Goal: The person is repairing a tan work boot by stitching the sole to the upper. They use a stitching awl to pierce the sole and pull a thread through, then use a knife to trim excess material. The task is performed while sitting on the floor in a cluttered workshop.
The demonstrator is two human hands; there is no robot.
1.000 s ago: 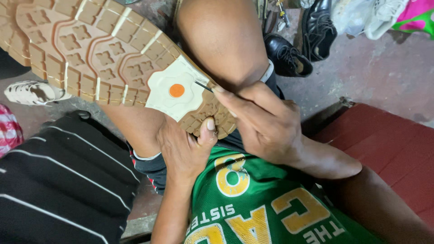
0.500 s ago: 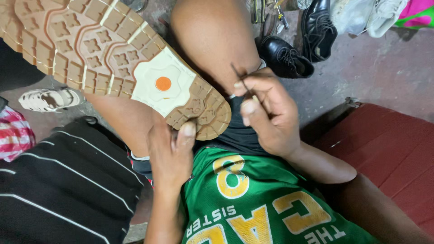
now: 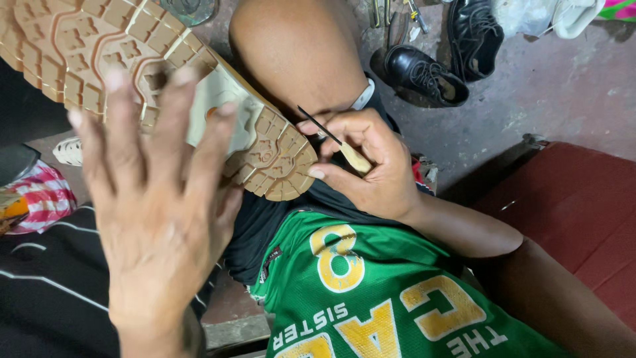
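A boot lies sole-up across my lap, its tan lugged sole (image 3: 99, 46) with a pale heel patch facing me. My left hand (image 3: 156, 199) is raised in front of the sole with fingers spread, holding nothing and covering much of the patch. My right hand (image 3: 371, 166) is at the heel end of the sole, closed on an awl (image 3: 331, 136) with a pale wooden handle and a thin dark spike pointing up-left. My bare knee (image 3: 298, 53) sits behind the boot.
Two black leather shoes (image 3: 437, 63) and some metal tools (image 3: 397, 13) lie on the concrete floor ahead. A red cushioned seat (image 3: 570, 205) is at the right. Dark striped cloth (image 3: 46, 278) and a red-striped bag (image 3: 40, 195) lie at the left.
My left hand let go of the heel edge and rose open in front of the sole. My right hand drew the awl back a little from the sole's edge.
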